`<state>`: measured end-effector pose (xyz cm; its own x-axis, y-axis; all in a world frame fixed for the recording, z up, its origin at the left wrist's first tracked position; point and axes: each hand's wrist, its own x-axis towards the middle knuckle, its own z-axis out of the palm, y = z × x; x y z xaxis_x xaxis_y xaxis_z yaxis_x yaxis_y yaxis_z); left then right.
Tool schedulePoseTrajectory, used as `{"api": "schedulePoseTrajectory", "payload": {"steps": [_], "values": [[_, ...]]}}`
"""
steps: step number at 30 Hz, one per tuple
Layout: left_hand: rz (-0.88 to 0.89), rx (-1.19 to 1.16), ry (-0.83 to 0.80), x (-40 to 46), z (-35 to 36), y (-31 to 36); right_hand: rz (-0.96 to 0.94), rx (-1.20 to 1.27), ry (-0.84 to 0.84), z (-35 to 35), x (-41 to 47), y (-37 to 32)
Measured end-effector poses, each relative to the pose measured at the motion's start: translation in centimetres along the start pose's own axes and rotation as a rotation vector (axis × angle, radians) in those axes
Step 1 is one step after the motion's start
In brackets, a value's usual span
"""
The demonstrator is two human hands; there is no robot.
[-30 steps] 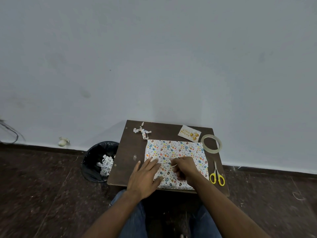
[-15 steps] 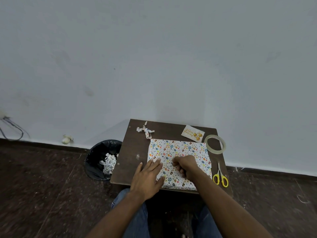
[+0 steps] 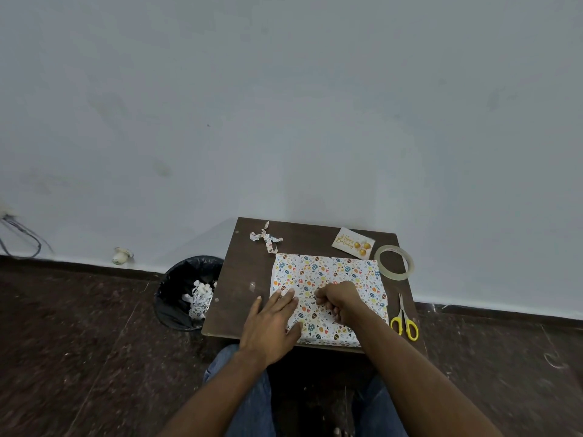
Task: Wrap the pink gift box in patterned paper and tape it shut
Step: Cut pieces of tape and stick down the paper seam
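The patterned paper (image 3: 325,272) lies folded round the gift box on the small brown table (image 3: 239,279); none of the pink box shows. My left hand (image 3: 271,326) rests flat on the paper's left part, fingers straight and reaching to the seam. My right hand (image 3: 340,299) sits on the seam at the middle with its fingers curled and the fingertips against the paper edge. Whether a bit of tape lies under them is hidden.
A clear tape roll (image 3: 377,260) lies at the table's right rear, yellow-handled scissors (image 3: 404,323) at its right edge. A birthday card (image 3: 351,242) and a paper scrap (image 3: 266,239) lie at the back. A black bin (image 3: 176,285) stands left of the table.
Both hands stay on the seam; my right hand has shifted a little along it. The view has tilted slightly.
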<state>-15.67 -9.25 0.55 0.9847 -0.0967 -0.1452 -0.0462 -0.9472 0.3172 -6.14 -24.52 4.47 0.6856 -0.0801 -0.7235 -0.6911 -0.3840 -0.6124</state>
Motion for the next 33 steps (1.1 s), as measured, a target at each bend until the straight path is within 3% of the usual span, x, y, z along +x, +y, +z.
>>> {"api": "schedulePoseTrajectory", "payload": {"steps": [20, 33], "values": [[-0.030, 0.007, 0.008, -0.1, -0.6, 0.5, 0.014, -0.232, -0.114, -1.7, -1.1, 0.9], [-0.042, 0.054, 0.023, 0.3, -1.6, 1.5, -0.086, -0.279, -0.109, -2.4, -1.8, 1.7]]}}
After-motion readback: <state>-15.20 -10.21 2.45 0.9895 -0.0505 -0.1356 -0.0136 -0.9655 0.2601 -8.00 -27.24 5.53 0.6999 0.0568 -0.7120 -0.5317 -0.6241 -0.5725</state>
